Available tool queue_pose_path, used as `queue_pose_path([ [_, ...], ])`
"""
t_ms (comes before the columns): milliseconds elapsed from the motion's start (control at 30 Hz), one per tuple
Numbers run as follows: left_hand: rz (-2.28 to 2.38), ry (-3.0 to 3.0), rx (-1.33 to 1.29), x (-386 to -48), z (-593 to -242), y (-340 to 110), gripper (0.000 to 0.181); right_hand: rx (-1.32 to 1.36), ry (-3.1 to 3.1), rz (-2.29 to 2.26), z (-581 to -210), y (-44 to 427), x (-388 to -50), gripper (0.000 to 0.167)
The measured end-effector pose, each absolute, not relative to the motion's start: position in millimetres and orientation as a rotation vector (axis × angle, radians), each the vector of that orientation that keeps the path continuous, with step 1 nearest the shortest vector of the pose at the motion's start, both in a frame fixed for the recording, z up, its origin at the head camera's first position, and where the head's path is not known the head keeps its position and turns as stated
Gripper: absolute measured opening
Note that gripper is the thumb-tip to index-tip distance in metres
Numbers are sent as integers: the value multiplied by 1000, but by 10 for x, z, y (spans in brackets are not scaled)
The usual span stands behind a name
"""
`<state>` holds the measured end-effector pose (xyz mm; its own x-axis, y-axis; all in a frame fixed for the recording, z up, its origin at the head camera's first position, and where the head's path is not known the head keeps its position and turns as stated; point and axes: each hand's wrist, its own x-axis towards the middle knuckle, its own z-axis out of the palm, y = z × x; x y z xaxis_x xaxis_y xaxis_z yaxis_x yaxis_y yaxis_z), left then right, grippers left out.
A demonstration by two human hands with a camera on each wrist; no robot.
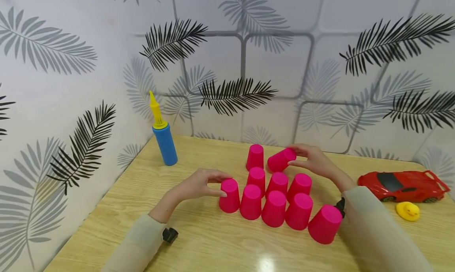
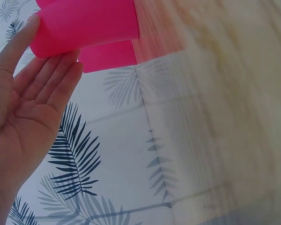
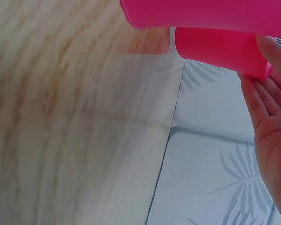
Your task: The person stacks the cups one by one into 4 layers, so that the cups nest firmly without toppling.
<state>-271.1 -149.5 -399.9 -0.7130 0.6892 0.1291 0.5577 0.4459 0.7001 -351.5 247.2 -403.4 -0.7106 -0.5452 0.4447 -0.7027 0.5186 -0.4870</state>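
Note:
Pink plastic cups stand upside down on the wooden table in staggered rows. My left hand (image 1: 200, 184) holds the leftmost front cup (image 1: 229, 199) near its top, thumb on the near side and fingers behind. The left wrist view shows this pink cup (image 2: 89, 26) between thumb and fingertips. At the back, my right hand (image 1: 314, 160) grips a tilted cup (image 1: 281, 160) by its base end, its mouth leaning left. An upright cup (image 1: 254, 158) stands just left of it. In the right wrist view, thumb and fingers pinch the tilted cup (image 3: 220, 49).
Several other upside-down cups (image 1: 274, 208) stand between the hands, with the nearest-right cup (image 1: 325, 224) beside the right forearm. A blue and yellow hand pump (image 1: 165, 143) stands back left. A red toy car (image 1: 401, 187) and a yellow rubber duck (image 1: 407, 211) sit right. A patterned wall (image 1: 220, 121) borders the table.

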Motion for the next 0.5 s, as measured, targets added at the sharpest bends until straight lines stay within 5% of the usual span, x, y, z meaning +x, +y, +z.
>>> queue_pose_path([
  [500,1029,2606,1185,-2681,-3965,-1506,51,1110,-2707,811,-3884,2253,-3642,54],
])
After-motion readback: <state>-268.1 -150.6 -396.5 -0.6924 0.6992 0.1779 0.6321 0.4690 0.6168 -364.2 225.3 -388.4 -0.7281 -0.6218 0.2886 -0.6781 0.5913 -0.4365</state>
